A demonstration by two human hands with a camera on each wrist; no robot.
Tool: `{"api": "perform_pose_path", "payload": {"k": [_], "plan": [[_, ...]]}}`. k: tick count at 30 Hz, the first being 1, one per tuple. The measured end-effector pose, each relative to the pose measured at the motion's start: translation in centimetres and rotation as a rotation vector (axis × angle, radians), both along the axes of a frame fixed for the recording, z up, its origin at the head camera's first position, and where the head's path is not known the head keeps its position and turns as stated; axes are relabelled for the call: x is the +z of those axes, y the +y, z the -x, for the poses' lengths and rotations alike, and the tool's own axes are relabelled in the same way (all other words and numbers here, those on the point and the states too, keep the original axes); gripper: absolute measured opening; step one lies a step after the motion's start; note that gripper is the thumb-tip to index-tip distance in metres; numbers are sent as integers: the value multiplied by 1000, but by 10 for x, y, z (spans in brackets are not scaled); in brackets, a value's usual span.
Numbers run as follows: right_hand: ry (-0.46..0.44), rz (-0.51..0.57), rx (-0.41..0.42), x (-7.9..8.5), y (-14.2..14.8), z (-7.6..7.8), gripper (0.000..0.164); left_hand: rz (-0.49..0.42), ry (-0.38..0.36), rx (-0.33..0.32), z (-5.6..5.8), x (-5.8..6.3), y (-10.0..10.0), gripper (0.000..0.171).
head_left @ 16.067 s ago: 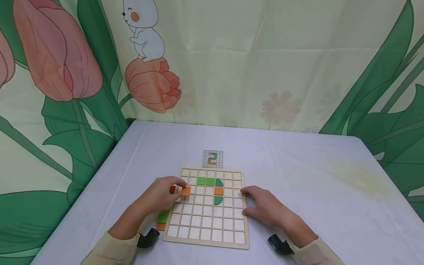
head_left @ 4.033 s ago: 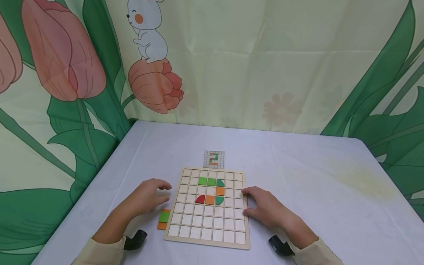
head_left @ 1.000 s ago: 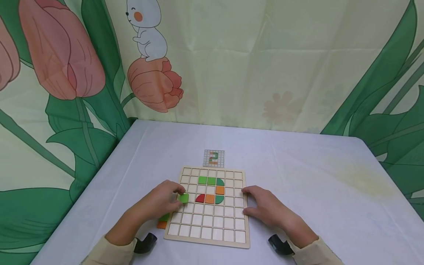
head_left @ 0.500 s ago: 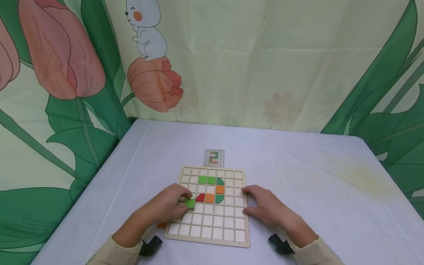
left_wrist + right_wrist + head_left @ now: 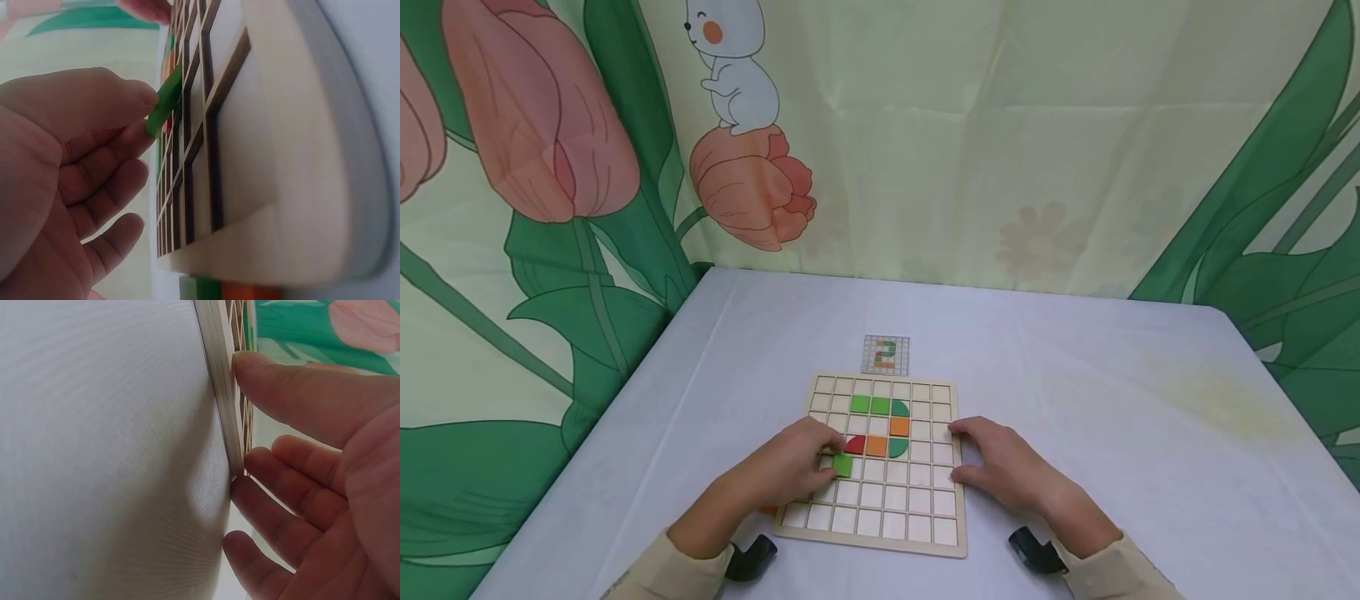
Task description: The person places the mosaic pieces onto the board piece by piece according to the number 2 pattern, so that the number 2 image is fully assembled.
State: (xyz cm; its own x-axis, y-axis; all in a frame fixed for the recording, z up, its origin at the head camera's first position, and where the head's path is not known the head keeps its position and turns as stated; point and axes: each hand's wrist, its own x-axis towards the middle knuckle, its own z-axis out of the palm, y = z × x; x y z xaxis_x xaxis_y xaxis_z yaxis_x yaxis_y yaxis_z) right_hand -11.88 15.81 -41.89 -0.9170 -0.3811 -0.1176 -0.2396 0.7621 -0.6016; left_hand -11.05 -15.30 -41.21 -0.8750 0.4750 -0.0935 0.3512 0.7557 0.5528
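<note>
My left hand (image 5: 790, 462) pinches a light green square tile (image 5: 842, 466) between thumb and index finger, low over the wooden grid board (image 5: 872, 542). In the left wrist view the tile (image 5: 165, 103) is tilted, its far end right at the grid ridges. Just behind it, a red quarter-round tile (image 5: 855, 444), an orange square tile (image 5: 876, 447) and a dark green quarter-round tile (image 5: 898, 448) sit in one row. My right hand (image 5: 1003, 458) touches the board's right edge with thumb and fingertips, fingers loosely bent.
Farther back in the grid lie two green squares (image 5: 880, 405), a dark green quarter-round (image 5: 900, 408) and an orange square (image 5: 899, 427). A patterned card (image 5: 886, 355) lies beyond the board. Spare tiles (image 5: 250, 292) rest beside its left edge, mostly hidden by my left arm.
Since four seconds ago, my left hand has taken a green tile from beside the board and carried it rightward, to just in front of the red quarter-round. My right hand stays at the edge.
</note>
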Motion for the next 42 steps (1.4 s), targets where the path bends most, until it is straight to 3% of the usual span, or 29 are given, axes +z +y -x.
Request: {"api": "perform_pose_path", "payload": {"k": [18, 28, 42], "plan": [[13, 7, 11, 0, 1, 1, 56, 29, 25, -44, 1, -2, 8, 18], [18, 7, 14, -1, 1, 1, 56, 24, 21, 11, 1, 0, 7, 22], [4, 2, -1, -2, 1, 0, 56, 24, 38, -11, 2, -3, 3, 29]]}}
